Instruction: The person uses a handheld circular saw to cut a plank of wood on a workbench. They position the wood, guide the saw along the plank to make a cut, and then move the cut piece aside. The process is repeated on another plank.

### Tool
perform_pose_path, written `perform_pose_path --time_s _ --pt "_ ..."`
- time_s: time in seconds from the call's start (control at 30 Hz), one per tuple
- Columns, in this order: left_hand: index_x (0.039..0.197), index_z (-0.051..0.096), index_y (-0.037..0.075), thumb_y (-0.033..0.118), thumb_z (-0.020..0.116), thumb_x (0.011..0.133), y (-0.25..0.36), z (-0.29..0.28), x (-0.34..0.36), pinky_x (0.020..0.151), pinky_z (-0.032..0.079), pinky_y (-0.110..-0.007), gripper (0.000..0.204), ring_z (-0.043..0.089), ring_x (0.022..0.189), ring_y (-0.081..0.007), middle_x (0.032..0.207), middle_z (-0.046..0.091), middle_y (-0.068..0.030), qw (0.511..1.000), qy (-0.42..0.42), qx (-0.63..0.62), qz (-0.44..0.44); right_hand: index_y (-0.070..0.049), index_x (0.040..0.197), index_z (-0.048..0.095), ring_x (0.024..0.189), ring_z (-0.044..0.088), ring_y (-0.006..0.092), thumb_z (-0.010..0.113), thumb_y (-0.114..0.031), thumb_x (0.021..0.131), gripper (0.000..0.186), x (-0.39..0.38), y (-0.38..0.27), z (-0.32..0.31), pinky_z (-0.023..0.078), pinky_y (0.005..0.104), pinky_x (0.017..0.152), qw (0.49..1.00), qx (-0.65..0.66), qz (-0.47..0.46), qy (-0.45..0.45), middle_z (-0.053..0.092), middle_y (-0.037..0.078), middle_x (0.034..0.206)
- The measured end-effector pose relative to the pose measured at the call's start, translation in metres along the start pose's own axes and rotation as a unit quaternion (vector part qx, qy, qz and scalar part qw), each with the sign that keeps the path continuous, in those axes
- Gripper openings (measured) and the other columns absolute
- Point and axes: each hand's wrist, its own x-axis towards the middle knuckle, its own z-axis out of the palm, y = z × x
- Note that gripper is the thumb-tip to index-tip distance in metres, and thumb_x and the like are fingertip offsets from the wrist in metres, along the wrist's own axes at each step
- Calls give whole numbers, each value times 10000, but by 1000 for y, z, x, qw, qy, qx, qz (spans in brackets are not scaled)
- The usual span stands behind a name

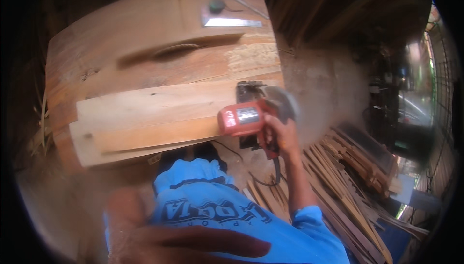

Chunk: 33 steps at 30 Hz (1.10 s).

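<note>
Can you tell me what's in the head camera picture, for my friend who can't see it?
A right hand grips a red circular saw at the end of pale wooden boards stacked on a workbench. The blurred left hand sits low, close to the camera, over a blue shirt. Wood offcuts lie piled to the right.

saw (249, 119): red, grey label | planks (154, 119): pale tan | shirt (217, 206): bright blue, dark print

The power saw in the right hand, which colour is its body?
The power saw has a red body with a dark guard, seen best in the head view.
</note>
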Motion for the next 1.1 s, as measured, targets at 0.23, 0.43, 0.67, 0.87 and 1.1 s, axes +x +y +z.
perform_pose_path --time_s 0.23,0.43,0.67,0.87,1.1 --pt "1068 617 152 481 480 1082 12 -9 -22 910 535 -453 357 627 1018 -278 1116 626 -78 997 36 21 -61 -48 824 660 459 523 109 724 -291 967 289 1 2 0 415 297 432 1000 25 1 0 535 1 570" --pt "960 580 178 573 388 1120 23 -23 -43 894 490 -423 468 615 953 -276 1029 626 -96 960 126 -24 -249 -31 904 675 460 518 111 721 -247 970 230 0 0 0 416 296 432 999 46 -1 -7 535 3 577" --pt "1203 590 159 276 689 1002 8 -21 -7 884 567 -532 253 660 986 -291 1189 615 -99 1000 -19 -11 -10 -49 755 608 477 557 154 717 -250 961 308 0 -4 1 441 311 455 999 38 -6 0 536 26 580" --pt "899 553 156 389 568 1095 -45 -17 23 863 530 -416 305 624 864 -219 878 678 -61 990 65 -118 44 -61 879 679 496 535 90 747 -285 943 242 1 6 -2 408 282 453 1000 17 8 5 564 -9 605" --pt "716 591 79 330 788 957 -73 -50 -2 866 547 -456 400 638 765 -240 837 721 -69 999 -10 -31 33 -42 965 712 499 533 78 737 -263 958 223 5 9 -3 398 262 451 1000 16 -7 7 584 -16 635"
